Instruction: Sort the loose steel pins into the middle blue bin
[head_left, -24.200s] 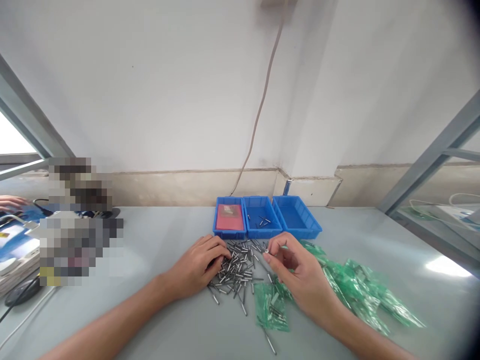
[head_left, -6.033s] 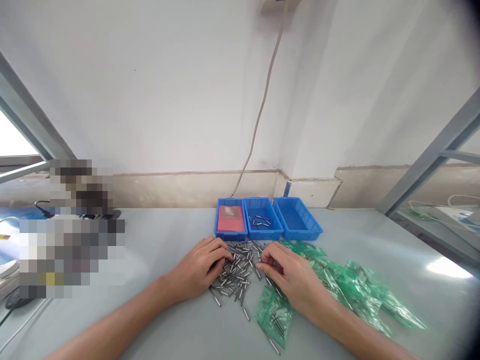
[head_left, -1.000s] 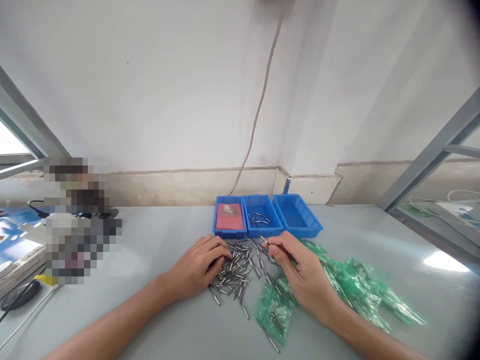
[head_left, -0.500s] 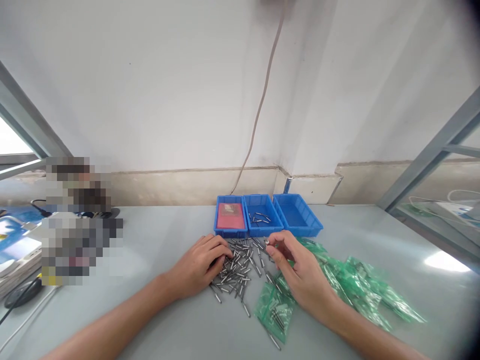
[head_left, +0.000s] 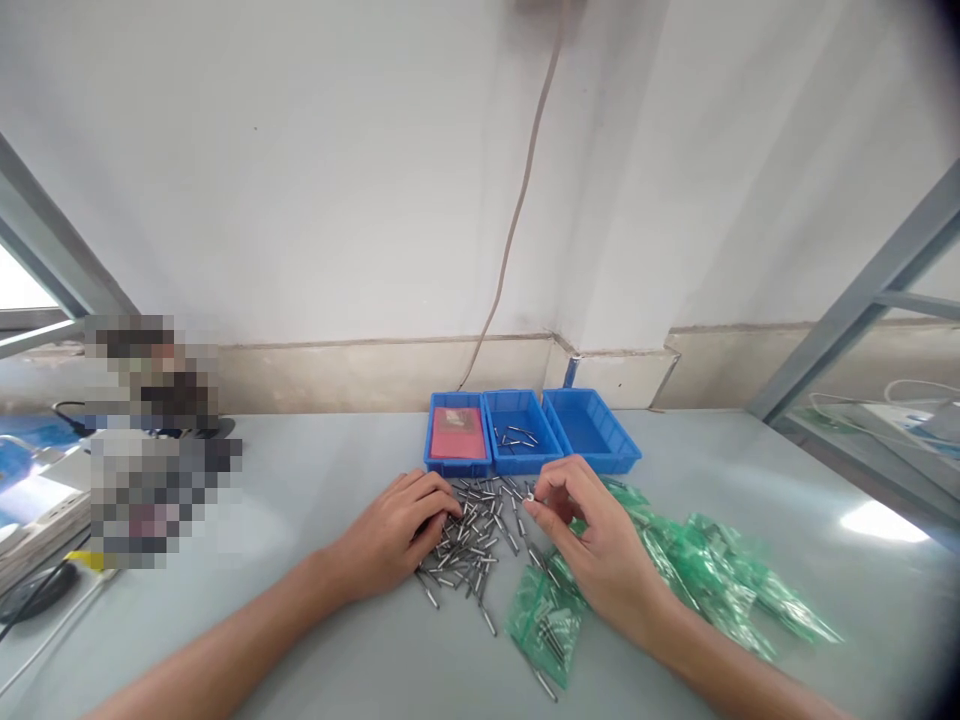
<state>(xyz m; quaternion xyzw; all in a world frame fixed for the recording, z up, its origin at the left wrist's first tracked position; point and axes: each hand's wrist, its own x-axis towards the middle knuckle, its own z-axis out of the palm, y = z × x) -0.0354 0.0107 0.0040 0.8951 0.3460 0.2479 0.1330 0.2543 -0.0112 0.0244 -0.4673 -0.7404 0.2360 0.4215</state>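
A loose pile of slim metal pins (head_left: 472, 545) lies on the grey table between my hands. At the pile's left side, my left hand (head_left: 405, 530) rests with its fingers curled inward onto the pins. Whatever is under those fingertips is hidden. Above the pile's right edge, my right hand (head_left: 589, 525) pinches a small shiny metal piece (head_left: 530, 498) between thumb and forefinger; most of it is covered. Below that hand lies a green plastic bag (head_left: 544, 620) with several pins inside, and a single pin (head_left: 545, 685) sticks out beneath its lower edge.
Behind the pile stand three blue bins: the left bin (head_left: 459, 467) holds a pink sheet, the middle bin (head_left: 525, 463) several pins. More green plastic bags (head_left: 720, 575) lie to the right. Blurred items, a cable and a black mouse (head_left: 37, 592) are at the left.
My right hand has shifted very slightly left and up, its pinch kept closed. The left hand stays at the pile. The whole view has moved a little.
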